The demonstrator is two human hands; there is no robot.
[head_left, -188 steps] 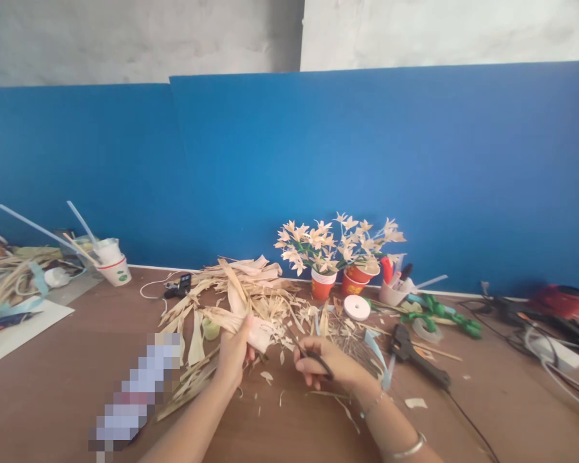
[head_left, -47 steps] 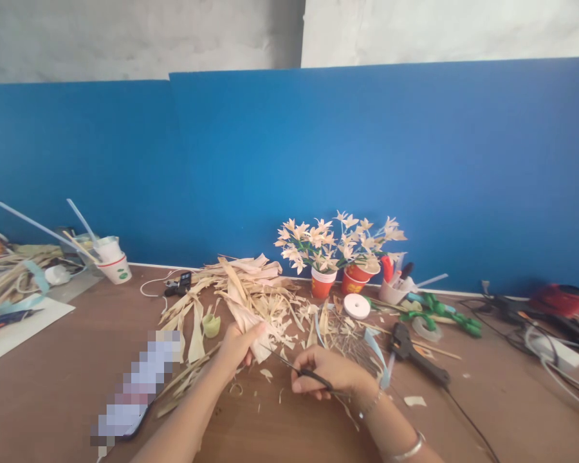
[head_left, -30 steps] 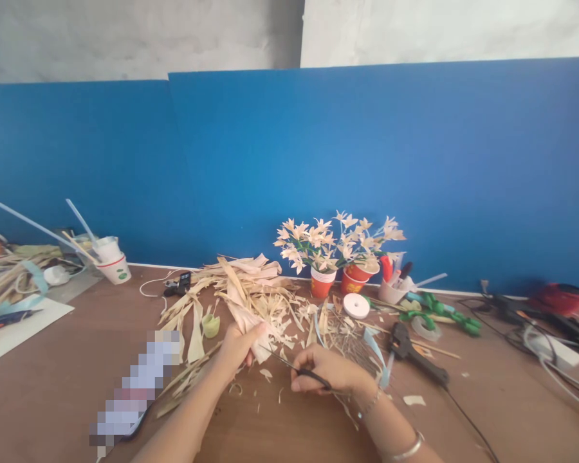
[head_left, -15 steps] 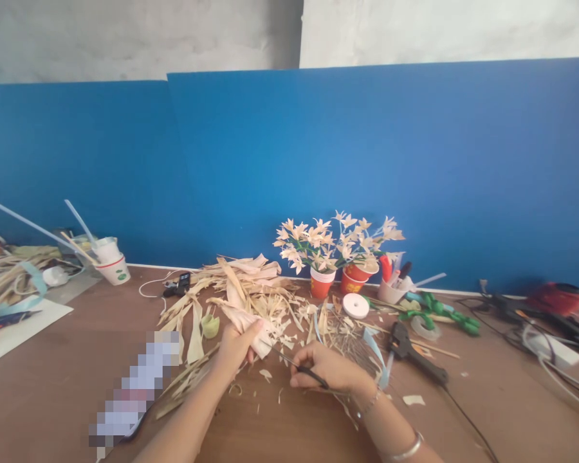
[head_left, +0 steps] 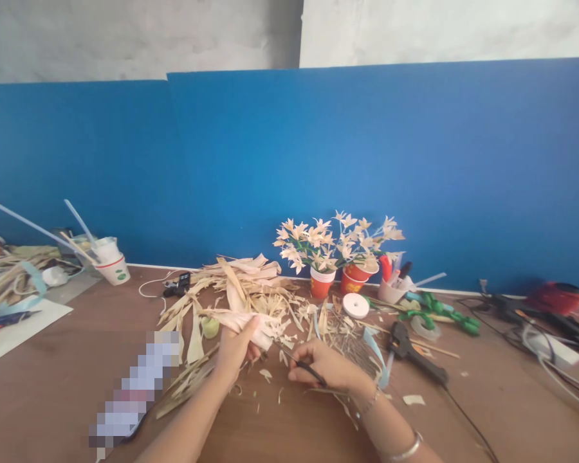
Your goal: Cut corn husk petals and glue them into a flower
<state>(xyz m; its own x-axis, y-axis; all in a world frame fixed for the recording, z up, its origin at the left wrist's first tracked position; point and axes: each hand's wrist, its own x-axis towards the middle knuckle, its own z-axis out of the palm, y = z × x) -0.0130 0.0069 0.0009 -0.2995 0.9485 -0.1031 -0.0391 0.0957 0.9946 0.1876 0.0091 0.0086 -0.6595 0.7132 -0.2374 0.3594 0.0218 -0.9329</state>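
My left hand (head_left: 236, 352) is closed on a pale, pinkish corn husk (head_left: 257, 334), its thumb lying on top. The husk reaches from left of the thumb to just beyond the fingers on the right. My right hand (head_left: 321, 365) grips dark-handled scissors (head_left: 311, 372), whose thin blades point up and left to the husk's right end. Whether the blades touch it is too small to tell. Behind both hands lies a heap of dry husks (head_left: 255, 270), with small cut scraps (head_left: 265, 373) strewn around and below.
White flowers (head_left: 318, 236) stand in a red-and-white cup (head_left: 321, 283) behind, beside a white spool (head_left: 356, 305). A glue gun (head_left: 415, 355) and its cord lie at the right. A pixelated object (head_left: 137, 392) lies at the left, with another cup (head_left: 112, 267) behind.
My left hand has shifted slightly left, and the husk in it now lies flatter. My right hand and the scissors have barely moved.
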